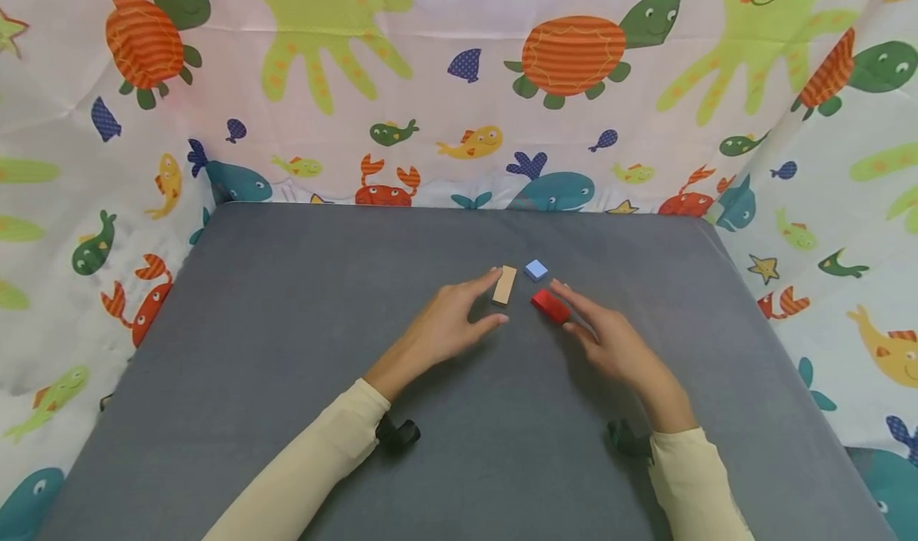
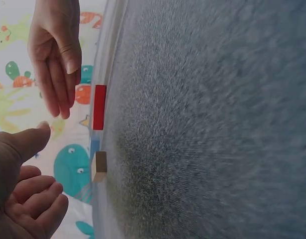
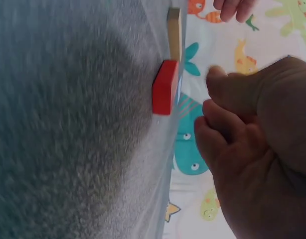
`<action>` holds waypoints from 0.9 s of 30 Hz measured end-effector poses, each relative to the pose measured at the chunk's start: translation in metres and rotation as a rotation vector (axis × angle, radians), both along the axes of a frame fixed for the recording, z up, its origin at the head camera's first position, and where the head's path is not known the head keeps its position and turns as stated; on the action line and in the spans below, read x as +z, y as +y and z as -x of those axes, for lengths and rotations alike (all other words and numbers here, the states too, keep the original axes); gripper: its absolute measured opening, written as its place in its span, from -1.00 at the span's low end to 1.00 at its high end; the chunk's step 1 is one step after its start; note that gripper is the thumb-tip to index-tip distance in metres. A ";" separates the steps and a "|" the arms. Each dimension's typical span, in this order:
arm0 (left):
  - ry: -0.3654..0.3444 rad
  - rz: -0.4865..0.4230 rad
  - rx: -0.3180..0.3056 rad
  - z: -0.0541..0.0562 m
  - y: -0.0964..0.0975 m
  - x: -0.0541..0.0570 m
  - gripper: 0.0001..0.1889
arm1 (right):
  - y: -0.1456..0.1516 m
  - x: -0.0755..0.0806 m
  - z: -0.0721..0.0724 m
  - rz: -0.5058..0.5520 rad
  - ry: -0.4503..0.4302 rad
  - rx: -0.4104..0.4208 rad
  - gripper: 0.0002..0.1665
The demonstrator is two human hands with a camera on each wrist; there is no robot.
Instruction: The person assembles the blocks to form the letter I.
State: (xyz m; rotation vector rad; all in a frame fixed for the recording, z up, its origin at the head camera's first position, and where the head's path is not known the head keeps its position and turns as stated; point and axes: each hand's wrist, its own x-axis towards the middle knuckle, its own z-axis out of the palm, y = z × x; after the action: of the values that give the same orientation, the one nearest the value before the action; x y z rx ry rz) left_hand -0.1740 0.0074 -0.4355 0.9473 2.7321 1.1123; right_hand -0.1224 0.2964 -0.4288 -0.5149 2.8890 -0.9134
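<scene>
On the grey table lie three small blocks: a plain wooden block, a red block and a blue block. My left hand hovers just left of the wooden block, thumb and fingers spread apart with nothing between them. Over on the right, my right hand is held close beside the red block, its fingers apart and holding nothing. In the right wrist view the red block stands in front of the wooden block. The blue block is mostly hidden behind the others in both wrist views.
A grey cloth covers the table. Around its back and sides hangs a white curtain printed with sea animals. A dark camera strap shows at the left wrist, and another at the right.
</scene>
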 end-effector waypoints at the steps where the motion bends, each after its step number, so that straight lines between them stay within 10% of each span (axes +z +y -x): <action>1: -0.002 0.007 -0.002 0.003 0.002 -0.001 -0.20 | 0.001 0.000 0.002 -0.005 -0.006 0.014 -0.02; 27: -0.112 0.139 -0.057 0.053 0.022 -0.025 -0.04 | 0.020 -0.012 0.035 -0.064 -0.209 0.104 0.00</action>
State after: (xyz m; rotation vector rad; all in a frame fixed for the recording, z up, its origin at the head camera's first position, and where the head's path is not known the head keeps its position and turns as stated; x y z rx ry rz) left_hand -0.2267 0.0294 -0.4609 0.9092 2.6358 0.9229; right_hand -0.1573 0.3160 -0.4406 -0.5255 2.6675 -0.8047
